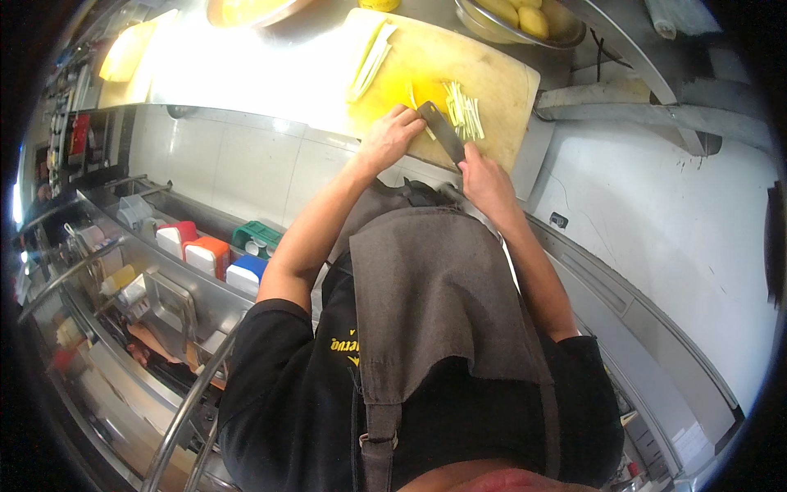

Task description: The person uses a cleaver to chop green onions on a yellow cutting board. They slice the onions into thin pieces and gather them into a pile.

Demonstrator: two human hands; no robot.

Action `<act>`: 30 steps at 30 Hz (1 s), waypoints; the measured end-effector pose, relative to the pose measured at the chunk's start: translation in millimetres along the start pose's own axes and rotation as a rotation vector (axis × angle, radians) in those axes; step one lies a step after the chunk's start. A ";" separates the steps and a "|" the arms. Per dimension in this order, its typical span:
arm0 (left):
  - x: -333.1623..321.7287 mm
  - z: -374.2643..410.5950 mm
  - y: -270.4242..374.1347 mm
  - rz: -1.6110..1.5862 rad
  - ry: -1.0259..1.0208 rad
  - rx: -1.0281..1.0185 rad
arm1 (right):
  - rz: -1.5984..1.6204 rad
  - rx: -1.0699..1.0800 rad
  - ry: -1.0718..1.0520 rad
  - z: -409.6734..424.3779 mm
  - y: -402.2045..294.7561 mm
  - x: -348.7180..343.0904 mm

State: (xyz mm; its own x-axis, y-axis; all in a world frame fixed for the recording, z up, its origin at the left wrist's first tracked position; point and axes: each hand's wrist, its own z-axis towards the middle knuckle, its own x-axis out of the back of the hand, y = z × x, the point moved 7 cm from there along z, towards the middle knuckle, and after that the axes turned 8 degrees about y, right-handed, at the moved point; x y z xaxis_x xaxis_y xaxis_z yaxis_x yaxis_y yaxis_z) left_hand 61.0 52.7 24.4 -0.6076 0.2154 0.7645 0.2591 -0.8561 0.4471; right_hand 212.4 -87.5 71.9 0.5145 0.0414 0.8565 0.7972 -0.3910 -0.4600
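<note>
My right hand (489, 178) grips the handle of a dark-bladed kitchen knife (444, 134), its blade angled up and left over a cutting board (492, 67). My left hand (392, 136) has its fingers curled down beside the blade, holding a thin vegetable piece (412, 95) against the board; the fingers partly hide it. To the right of the blade lies a small pile of pale green cut vegetable sticks (464, 112). Longer pale green vegetable strips (372, 61) rest along the board's left side. Yellow glare covers the middle of the board.
Behind the board, a metal bowl (575, 38) holds several potatoes (532, 22). Another bowl (270, 18) stands at the back left, near a yellow container (379, 5). Lidded containers (207, 255) sit in the steel counter on my left. A steel beam (627, 101) runs at right.
</note>
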 end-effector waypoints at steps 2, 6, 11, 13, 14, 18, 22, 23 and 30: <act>-1.2 -0.4 -0.1 0.007 -0.014 0.007 | -0.017 0.007 -0.010 -1.6 -1.8 0.3; 0.9 -0.1 1.0 0.013 -0.021 0.012 | -0.013 0.024 0.007 -1.1 -5.1 1.9; 2.9 0.4 2.3 0.005 0.021 -0.003 | -0.015 0.015 0.008 -0.4 -9.3 7.6; 3.5 0.3 2.9 -0.006 0.026 -0.002 | -0.001 0.027 0.008 -0.4 -9.7 8.7; 3.8 -0.1 2.8 -0.010 0.022 0.003 | -0.009 0.028 0.009 0.2 -6.8 6.4; 6.5 1.3 5.0 -0.027 0.042 -0.014 | -0.030 0.016 0.014 1.8 -0.3 3.2; 5.9 0.4 3.1 -0.033 0.057 -0.006 | -0.015 0.065 0.031 2.5 -0.8 2.5; 5.8 0.4 3.5 -0.037 0.064 -0.008 | -0.018 0.063 0.026 2.6 -0.4 2.7; 3.6 0.0 2.2 -0.044 0.062 -0.001 | -0.003 0.059 -0.012 10.0 1.7 -6.1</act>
State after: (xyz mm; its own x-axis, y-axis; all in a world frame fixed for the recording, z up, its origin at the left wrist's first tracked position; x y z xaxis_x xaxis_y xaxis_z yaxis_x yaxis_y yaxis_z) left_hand 59.4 51.6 28.2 -0.6634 0.2237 0.7140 0.2300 -0.8471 0.4790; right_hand 213.8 -79.2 63.5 0.5159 0.0535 0.8550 0.8156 -0.3357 -0.4712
